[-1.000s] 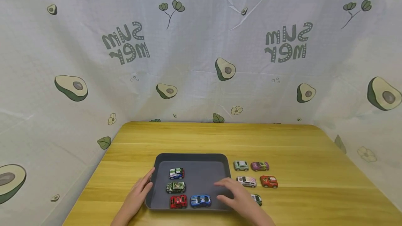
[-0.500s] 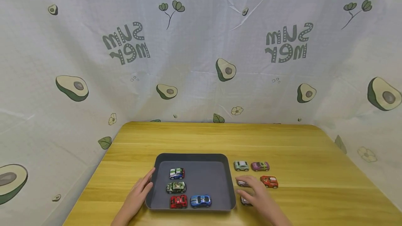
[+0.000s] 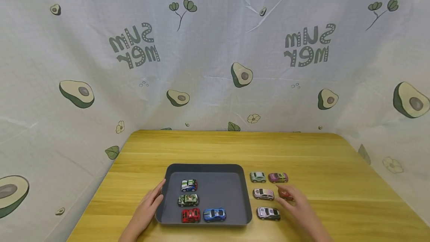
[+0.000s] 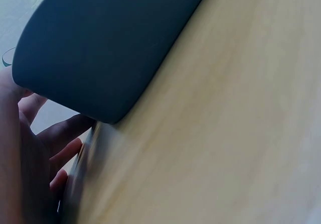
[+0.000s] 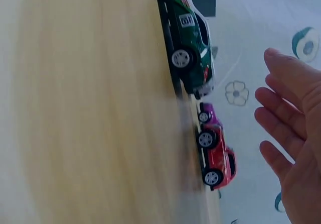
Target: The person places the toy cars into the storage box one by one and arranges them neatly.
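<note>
A dark grey tray (image 3: 205,166) lies on the wooden table (image 3: 218,148) and holds several toy cars: white-blue (image 3: 189,185), green (image 3: 188,200), red (image 3: 190,216) and blue (image 3: 214,214). My left hand (image 3: 147,206) rests with straight fingers (image 4: 60,133) against the tray's left wall (image 4: 110,43). My right hand (image 3: 295,204) is open to the right of the tray, its fingers (image 5: 286,113) spread beside a red car (image 3: 286,194) (image 5: 218,158). The right wrist view shows a gap between them.
More cars stand right of the tray: pale green (image 3: 258,177), purple (image 3: 278,177) (image 5: 208,116), white striped (image 3: 263,194) and white-green (image 3: 268,213) (image 5: 188,48). A printed cloth backdrop (image 3: 215,66) closes off the table on three sides.
My right hand has moved out of the tray to the right, across the loose cars, and now lies by the red car. The left hand and the tray have not moved.
</note>
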Demonstrator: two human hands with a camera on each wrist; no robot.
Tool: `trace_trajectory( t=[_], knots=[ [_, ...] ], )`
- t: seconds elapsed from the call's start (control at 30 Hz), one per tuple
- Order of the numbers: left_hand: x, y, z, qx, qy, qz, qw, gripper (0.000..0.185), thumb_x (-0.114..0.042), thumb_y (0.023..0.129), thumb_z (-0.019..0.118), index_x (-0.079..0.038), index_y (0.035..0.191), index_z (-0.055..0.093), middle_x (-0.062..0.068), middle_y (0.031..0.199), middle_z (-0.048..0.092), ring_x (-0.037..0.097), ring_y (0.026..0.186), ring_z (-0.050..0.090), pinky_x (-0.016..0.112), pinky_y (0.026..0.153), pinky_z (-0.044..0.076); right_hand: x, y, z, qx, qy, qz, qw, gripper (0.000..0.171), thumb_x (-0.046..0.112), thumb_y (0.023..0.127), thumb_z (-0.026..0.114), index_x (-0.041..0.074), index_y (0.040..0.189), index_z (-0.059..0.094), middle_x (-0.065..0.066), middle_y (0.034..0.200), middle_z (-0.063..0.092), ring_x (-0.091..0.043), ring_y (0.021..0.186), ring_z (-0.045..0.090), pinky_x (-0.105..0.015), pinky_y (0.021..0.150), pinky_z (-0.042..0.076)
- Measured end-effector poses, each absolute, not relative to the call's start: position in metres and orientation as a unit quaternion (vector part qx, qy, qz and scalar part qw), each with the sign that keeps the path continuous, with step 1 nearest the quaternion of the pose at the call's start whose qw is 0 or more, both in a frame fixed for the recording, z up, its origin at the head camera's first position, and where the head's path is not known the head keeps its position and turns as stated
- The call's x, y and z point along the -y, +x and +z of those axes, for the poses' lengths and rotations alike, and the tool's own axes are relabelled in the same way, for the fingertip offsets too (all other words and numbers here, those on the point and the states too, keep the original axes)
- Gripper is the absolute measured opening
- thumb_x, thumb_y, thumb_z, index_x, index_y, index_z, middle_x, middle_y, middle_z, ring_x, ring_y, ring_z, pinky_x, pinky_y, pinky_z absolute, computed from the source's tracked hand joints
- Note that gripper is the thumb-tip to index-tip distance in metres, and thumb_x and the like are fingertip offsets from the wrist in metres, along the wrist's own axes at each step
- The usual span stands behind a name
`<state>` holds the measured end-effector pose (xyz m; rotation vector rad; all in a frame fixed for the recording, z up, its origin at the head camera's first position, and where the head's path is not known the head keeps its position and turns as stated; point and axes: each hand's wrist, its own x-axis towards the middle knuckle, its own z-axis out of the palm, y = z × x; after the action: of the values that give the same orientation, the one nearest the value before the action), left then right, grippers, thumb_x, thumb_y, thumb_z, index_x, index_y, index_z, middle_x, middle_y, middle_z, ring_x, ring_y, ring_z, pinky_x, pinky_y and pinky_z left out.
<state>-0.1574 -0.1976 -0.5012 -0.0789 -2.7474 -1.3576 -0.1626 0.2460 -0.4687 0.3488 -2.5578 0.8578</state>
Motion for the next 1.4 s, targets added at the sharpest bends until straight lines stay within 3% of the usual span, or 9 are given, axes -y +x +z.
trace_trajectory(
  t=[0.17, 0.33, 0.43, 0.8, 1.23, 1.4],
  knots=[
    [0.198, -0.157, -0.502, 0.896, -0.026, -0.441, 0.039, 0.044, -0.034, 0.096, 0.043, -0.028, 0.139, 0.038, 0.012, 0.136, 0.047, 0.03, 0.122, 0.048, 0.053, 0.1, 0.035, -0.258, -0.166, -0.469, 0.931, 0.076, 0.325, 0.149, 0.038, 0.011, 0.075, 0.071, 0.0, 0.111, 0.061, -0.012, 0.102, 0.063, -0.008, 0.084, 0.058, -0.027, 0.071, 0.052],
    [0.198, -0.158, -0.502, 0.896, -0.025, -0.442, 0.039, 0.044, -0.034, 0.096, 0.043, -0.029, 0.139, 0.038, 0.012, 0.137, 0.047, 0.029, 0.122, 0.048, 0.053, 0.1, 0.035, -0.27, -0.169, -0.474, 0.935, 0.055, 0.337, 0.094, 0.044, 0.018, 0.081, 0.066, -0.003, 0.118, 0.055, -0.021, 0.116, 0.057, -0.035, 0.105, 0.054, -0.05, 0.088, 0.046],
    [0.198, -0.158, -0.502, 0.896, -0.026, -0.441, 0.041, 0.044, -0.034, 0.096, 0.043, -0.029, 0.139, 0.038, 0.012, 0.136, 0.047, 0.029, 0.122, 0.049, 0.053, 0.101, 0.035, -0.275, -0.171, -0.478, 0.934, 0.057, 0.341, 0.089, 0.046, 0.02, 0.082, 0.065, -0.004, 0.12, 0.054, -0.023, 0.118, 0.054, -0.041, 0.11, 0.049, -0.056, 0.09, 0.041],
    [0.198, -0.158, -0.502, 0.896, -0.028, -0.442, 0.04, 0.044, -0.034, 0.096, 0.043, -0.028, 0.139, 0.038, 0.013, 0.135, 0.048, 0.03, 0.122, 0.049, 0.054, 0.1, 0.035, -0.282, -0.175, -0.486, 0.941, 0.064, 0.31, 0.115, 0.045, 0.017, 0.079, 0.068, -0.002, 0.117, 0.056, -0.023, 0.113, 0.057, -0.042, 0.105, 0.052, -0.058, 0.087, 0.041],
    [0.198, -0.157, -0.501, 0.895, -0.025, -0.444, 0.038, 0.044, -0.034, 0.096, 0.043, -0.029, 0.139, 0.038, 0.013, 0.136, 0.047, 0.03, 0.122, 0.048, 0.054, 0.1, 0.035, -0.289, -0.178, -0.492, 0.946, 0.063, 0.305, 0.089, 0.047, 0.02, 0.08, 0.068, -0.002, 0.12, 0.055, -0.026, 0.116, 0.055, -0.045, 0.108, 0.05, -0.059, 0.088, 0.04],
    [0.197, -0.157, -0.501, 0.894, -0.024, -0.445, 0.039, 0.044, -0.033, 0.096, 0.043, -0.029, 0.139, 0.038, 0.013, 0.134, 0.048, 0.03, 0.121, 0.049, 0.053, 0.099, 0.036, -0.29, -0.18, -0.493, 0.947, 0.071, 0.301, 0.082, 0.045, 0.013, 0.079, 0.067, -0.002, 0.119, 0.055, -0.027, 0.116, 0.054, -0.046, 0.108, 0.05, -0.059, 0.087, 0.04]
  ],
)
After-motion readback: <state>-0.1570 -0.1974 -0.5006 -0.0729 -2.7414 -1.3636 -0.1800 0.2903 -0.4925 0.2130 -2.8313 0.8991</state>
